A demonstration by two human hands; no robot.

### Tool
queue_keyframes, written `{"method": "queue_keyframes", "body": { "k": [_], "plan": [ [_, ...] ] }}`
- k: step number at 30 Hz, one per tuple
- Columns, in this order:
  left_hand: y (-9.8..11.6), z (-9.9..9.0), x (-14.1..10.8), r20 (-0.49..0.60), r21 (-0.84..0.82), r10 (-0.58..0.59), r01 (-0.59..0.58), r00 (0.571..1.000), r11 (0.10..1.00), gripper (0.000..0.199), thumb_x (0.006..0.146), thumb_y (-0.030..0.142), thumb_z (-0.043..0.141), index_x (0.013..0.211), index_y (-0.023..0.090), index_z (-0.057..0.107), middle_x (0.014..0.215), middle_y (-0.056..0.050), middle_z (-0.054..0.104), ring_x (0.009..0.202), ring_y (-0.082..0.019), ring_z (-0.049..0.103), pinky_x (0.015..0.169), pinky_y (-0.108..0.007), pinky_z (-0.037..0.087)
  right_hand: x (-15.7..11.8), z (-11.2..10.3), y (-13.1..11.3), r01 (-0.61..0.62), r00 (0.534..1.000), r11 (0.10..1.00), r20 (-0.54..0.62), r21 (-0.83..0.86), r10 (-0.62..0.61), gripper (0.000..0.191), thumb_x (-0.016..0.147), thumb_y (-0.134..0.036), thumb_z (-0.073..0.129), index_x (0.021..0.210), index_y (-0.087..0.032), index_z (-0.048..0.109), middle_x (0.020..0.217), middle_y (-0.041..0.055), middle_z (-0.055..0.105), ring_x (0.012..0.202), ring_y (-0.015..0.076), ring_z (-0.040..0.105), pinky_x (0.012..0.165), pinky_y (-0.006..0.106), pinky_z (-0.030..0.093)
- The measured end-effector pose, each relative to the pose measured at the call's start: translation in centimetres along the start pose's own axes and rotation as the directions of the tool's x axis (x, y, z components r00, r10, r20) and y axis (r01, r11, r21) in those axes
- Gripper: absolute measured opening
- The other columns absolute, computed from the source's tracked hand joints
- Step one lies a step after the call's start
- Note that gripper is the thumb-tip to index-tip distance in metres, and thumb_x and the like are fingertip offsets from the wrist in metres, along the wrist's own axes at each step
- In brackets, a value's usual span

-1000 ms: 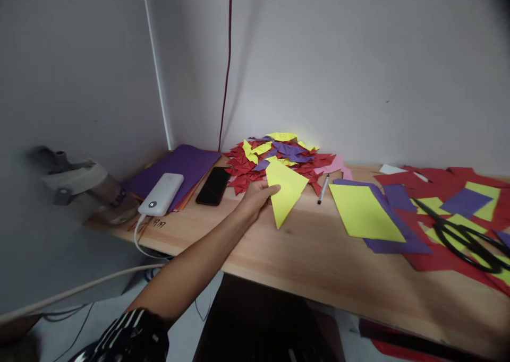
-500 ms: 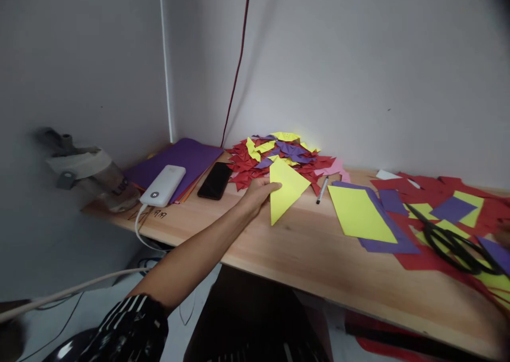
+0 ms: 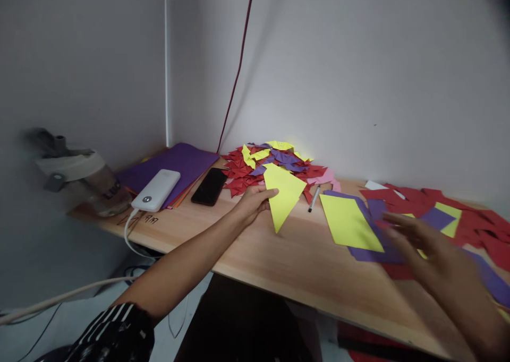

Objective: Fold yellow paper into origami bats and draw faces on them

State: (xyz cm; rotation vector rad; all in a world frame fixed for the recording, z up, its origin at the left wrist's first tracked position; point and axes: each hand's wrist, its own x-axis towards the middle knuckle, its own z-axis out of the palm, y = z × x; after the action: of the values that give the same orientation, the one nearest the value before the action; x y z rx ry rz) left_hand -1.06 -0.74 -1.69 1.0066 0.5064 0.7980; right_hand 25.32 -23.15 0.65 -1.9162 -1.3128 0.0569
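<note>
A folded piece of yellow paper (image 3: 287, 192), roughly triangular with one point downward, is pinched in my left hand (image 3: 255, 203), the thumb on its near face. It is held up just above the table, in front of a heap of folded paper shapes (image 3: 239, 184). My right hand (image 3: 438, 261) is over the right part of the table, smeared by motion, its fingers stretched forward and apart. It seems to hold nothing. Near its fingertips lie a yellow sheet (image 3: 350, 221) and purple paper (image 3: 360, 254). The scissors are out of sight.
Left on the table are a tilted bottle (image 3: 99, 184), a white power bank (image 3: 156, 190) with a cable, purple sheets (image 3: 175, 160) and a black phone (image 3: 209, 187). A pen (image 3: 314, 198) lies near the heap. Red paper scraps (image 3: 490, 234) spread at the right.
My right hand has come in from the right edge over the paper scraps, where the scissors showed before. My left hand keeps hold of the yellow paper, which has tilted slightly.
</note>
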Motion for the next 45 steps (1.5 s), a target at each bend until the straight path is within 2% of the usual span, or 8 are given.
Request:
{"method": "queue_keyframes", "body": {
  "k": [6, 13, 25, 29, 32, 36, 40, 45],
  "plan": [
    [0.4, 0.4, -0.6, 0.015, -0.038, -0.014, 0.015, 1.0, 0.999, 0.032, 0.066, 0.031, 0.08, 0.087, 0.008, 0.072, 0.097, -0.014, 0.072, 0.078, -0.016, 0.066, 0.076, -0.03, 0.051, 4.0, 8.0, -7.8, 0.102, 0.947, 0.939, 0.258, 0.328, -0.193, 0.053, 0.083, -0.044, 0.061, 0.133, -0.034, 0.046, 0.139, 0.0071, 0.05, 0.115, 0.0271, 0.057, 0.092, 0.044, 0.049],
    [0.7, 0.9, -0.9, 0.012, -0.06, 0.003, -0.002, 1.0, 0.998, 0.035, 0.066, 0.034, 0.08, 0.089, 0.008, 0.072, 0.099, -0.015, 0.072, 0.081, -0.018, 0.066, 0.077, -0.031, 0.051, 5.2, 11.5, -8.4, -0.015, 0.921, 0.817, 0.327, 0.576, -0.214, 0.057, 0.079, -0.045, 0.066, 0.128, -0.027, 0.042, 0.126, 0.0115, 0.055, 0.109, 0.0227, 0.059, 0.086, 0.037, 0.052],
    [0.5, 1.1, -1.2, 0.028, -0.032, -0.017, 0.018, 0.999, 0.999, 0.04, 0.062, 0.037, 0.082, 0.089, 0.008, 0.071, 0.096, -0.014, 0.071, 0.083, -0.018, 0.065, 0.076, -0.03, 0.051, 4.4, 12.7, -8.7, -0.095, 0.928, 0.803, 0.345, 0.589, -0.143, 0.03, 0.079, -0.044, 0.063, 0.098, -0.023, 0.052, 0.086, 0.002, 0.059, 0.079, 0.0171, 0.058, 0.074, 0.03, 0.048],
    [1.4, 1.1, -1.4, -0.055, 0.064, 0.172, -0.168, 0.984, 0.984, 0.056, 0.067, 0.032, 0.078, 0.119, 0.02, 0.06, 0.106, -0.009, 0.066, 0.084, -0.016, 0.063, 0.072, -0.028, 0.05, 4.5, 11.9, -8.7, -0.064, 0.957, 0.897, 0.283, 0.437, -0.069, 0.025, 0.083, -0.045, 0.056, 0.076, -0.022, 0.049, 0.066, -0.0025, 0.048, 0.06, 0.0144, 0.046, 0.058, 0.027, 0.038],
    [3.1, 1.0, -2.0, -0.092, 0.328, 0.381, -0.333, 0.92, 0.884, 0.049, 0.075, 0.027, 0.069, 0.123, 0.025, 0.058, 0.111, -0.007, 0.061, 0.083, -0.014, 0.06, 0.074, -0.026, 0.048, 4.8, 11.5, -8.3, -0.037, 0.963, 0.936, 0.262, 0.35, -0.06, 0.029, 0.083, -0.046, 0.053, 0.07, -0.023, 0.043, 0.058, -0.0047, 0.04, 0.055, 0.0131, 0.038, 0.054, 0.026, 0.03],
    [4.5, 1.1, -3.6, 0.08, 0.736, 0.607, -0.458, 0.79, 0.498, 0.02, 0.08, 0.021, 0.062, 0.098, 0.021, 0.07, 0.112, -0.009, 0.06, 0.104, -0.021, 0.055, 0.089, -0.031, 0.042, 5.1, 11.2, -7.8, 0.034, 0.95, 0.969, 0.292, 0.246, -0.108, 0.029, 0.085, -0.044, 0.05, 0.067, -0.022, 0.04, 0.059, -0.0049, 0.037, 0.056, 0.0131, 0.037, 0.055, 0.026, 0.029],
    [3.8, 1.4, -4.8, 0.299, 0.817, 0.427, -0.46, 0.854, 0.348, 0.025, 0.077, 0.021, 0.068, 0.102, 0.023, 0.069, 0.103, -0.007, 0.067, 0.1, -0.023, 0.056, 0.091, -0.035, 0.038, 5.0, 11.0, -8.0, 0.159, 0.89, 0.963, 0.389, 0.218, -0.235, 0.029, 0.085, -0.039, 0.05, 0.065, -0.022, 0.039, 0.061, -0.004, 0.039, 0.059, 0.0132, 0.039, 0.058, 0.026, 0.031],
    [1.7, 0.9, -5.7, 0.287, 0.895, 0.235, -0.347, 0.929, 0.281, 0.013, 0.071, 0.019, 0.073, 0.083, 0.02, 0.068, 0.079, -0.003, 0.066, 0.074, -0.018, 0.054, 0.071, -0.029, 0.036, 4.7, 11.1, -8.6, 0.216, 0.807, 0.944, 0.499, 0.25, -0.317, 0.023, 0.085, -0.037, 0.051, 0.069, -0.021, 0.048, 0.063, -0.0028, 0.047, 0.062, 0.0133, 0.042, 0.058, 0.025, 0.032]
  ]
}}
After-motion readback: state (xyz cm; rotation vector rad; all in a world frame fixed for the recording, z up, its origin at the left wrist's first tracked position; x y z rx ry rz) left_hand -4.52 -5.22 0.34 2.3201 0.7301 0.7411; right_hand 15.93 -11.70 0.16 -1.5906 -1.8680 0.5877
